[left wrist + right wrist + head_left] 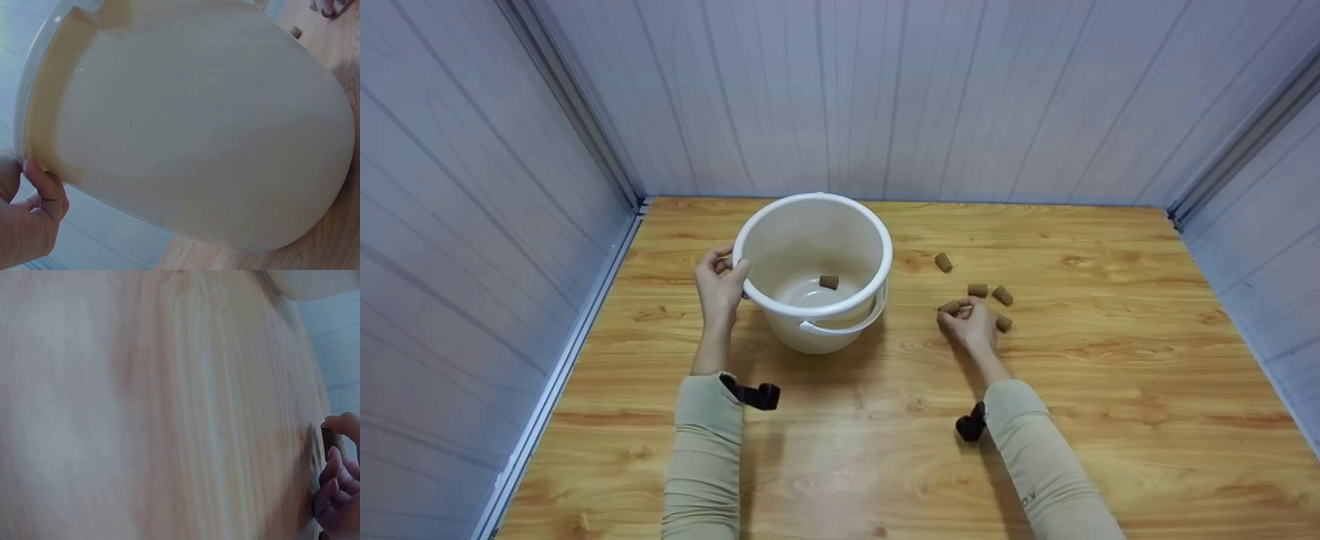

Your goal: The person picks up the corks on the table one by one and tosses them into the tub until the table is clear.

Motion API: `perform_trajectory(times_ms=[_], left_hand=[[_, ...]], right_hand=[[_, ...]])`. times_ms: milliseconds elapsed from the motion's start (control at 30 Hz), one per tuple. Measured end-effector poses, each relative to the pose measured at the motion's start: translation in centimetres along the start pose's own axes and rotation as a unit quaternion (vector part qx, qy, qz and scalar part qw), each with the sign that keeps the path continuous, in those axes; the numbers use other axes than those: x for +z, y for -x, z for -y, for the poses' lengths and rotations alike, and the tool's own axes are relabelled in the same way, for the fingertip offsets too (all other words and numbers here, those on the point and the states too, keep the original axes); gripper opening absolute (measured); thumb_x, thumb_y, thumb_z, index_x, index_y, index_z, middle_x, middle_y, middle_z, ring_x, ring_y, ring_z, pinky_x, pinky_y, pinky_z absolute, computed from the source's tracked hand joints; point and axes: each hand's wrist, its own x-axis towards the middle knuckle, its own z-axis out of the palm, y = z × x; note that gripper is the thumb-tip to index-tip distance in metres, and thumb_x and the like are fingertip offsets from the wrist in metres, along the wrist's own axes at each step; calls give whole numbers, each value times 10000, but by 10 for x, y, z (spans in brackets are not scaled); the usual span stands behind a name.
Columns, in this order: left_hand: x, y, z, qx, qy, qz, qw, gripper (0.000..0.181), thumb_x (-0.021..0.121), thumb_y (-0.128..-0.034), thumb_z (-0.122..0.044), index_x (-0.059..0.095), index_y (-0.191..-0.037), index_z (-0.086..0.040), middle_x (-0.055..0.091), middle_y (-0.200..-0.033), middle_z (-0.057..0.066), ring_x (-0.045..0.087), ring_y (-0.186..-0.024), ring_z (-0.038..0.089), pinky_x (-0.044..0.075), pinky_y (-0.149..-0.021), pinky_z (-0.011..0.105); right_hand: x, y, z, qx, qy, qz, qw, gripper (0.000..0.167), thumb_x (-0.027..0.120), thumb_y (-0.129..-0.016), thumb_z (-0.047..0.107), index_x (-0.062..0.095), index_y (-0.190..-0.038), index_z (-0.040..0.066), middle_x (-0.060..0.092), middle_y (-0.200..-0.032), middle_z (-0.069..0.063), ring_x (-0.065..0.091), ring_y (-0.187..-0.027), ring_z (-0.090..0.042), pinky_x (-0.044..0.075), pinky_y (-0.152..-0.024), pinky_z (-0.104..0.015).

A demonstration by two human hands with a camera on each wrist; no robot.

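Observation:
A white bucket (814, 330) stands upright on the wooden surface, its handle (847, 328) hanging at the front. My left hand (721, 289) pinches the bucket's rim on the left side, thumb over the edge; the left wrist view shows those curled fingers (49, 188) against the outer wall. One brown cork (829, 282) lies on the bucket's bottom. To the right of the bucket, my right hand (973, 326) pinches another cork (333, 443) between thumb and fingers, low over the surface. Around that hand lie several loose corks (977, 289), one partly hidden behind it.
Farthest back among the loose pieces is a single cork (943, 262). The wood-grain surface (1110, 360) ends at a pale panelled wall (930, 97) behind, with side walls at left (457, 247) and right (1267, 247).

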Motion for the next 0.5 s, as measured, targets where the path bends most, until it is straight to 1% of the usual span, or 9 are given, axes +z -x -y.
perform_trajectory(times_ms=[67, 167, 333, 433, 500], left_hand=[[0, 1, 1, -13, -69, 0, 10000, 304, 539, -786, 83, 586, -1084, 118, 533, -770, 103, 504, -468, 72, 392, -350, 119], [0, 1, 1, -69, -86, -31, 9999, 295, 544, -788, 81, 587, -1078, 118, 537, -784, 114, 498, -492, 71, 387, -347, 120], [-1, 1, -1, -97, -29, -7, 9999, 300, 558, -800, 79, 586, -1095, 122, 530, -785, 102, 494, -504, 67, 388, -349, 125], [-1, 0, -1, -83, 5, 13, 10000, 297, 564, -802, 79, 585, -1095, 123, 521, -763, 79, 491, -508, 61, 385, -353, 127], [-1, 0, -2, -60, -12, 4, 10000, 289, 565, -802, 80, 589, -1087, 120, 515, -750, 71, 490, -510, 64, 384, -355, 126]], right_hand=[[0, 2, -1, -74, -32, -42, 10000, 329, 710, -863, 146, 618, -1124, -33, 659, -887, -145, 624, -787, -262, 532, -706, -367], [-1, 5, -2, -208, -126, -116, 9996, 320, 728, -849, 127, 626, -1100, -43, 665, -839, -140, 614, -709, -214, 518, -631, -299], [-2, 10, 2, -375, -245, -98, 9989, 291, 733, -843, 115, 635, -1072, -36, 646, -754, -97, 550, -588, -107, 440, -515, -185], [-4, 13, 7, -469, -298, -40, 9984, 285, 733, -845, 113, 635, -1067, -36, 641, -740, -82, 528, -571, -82, 417, -490, -167], [-5, 15, 11, -563, -336, -23, 9978, 289, 738, -844, 119, 635, -1066, -37, 636, -738, -77, 528, -577, -80, 421, -501, -170]])
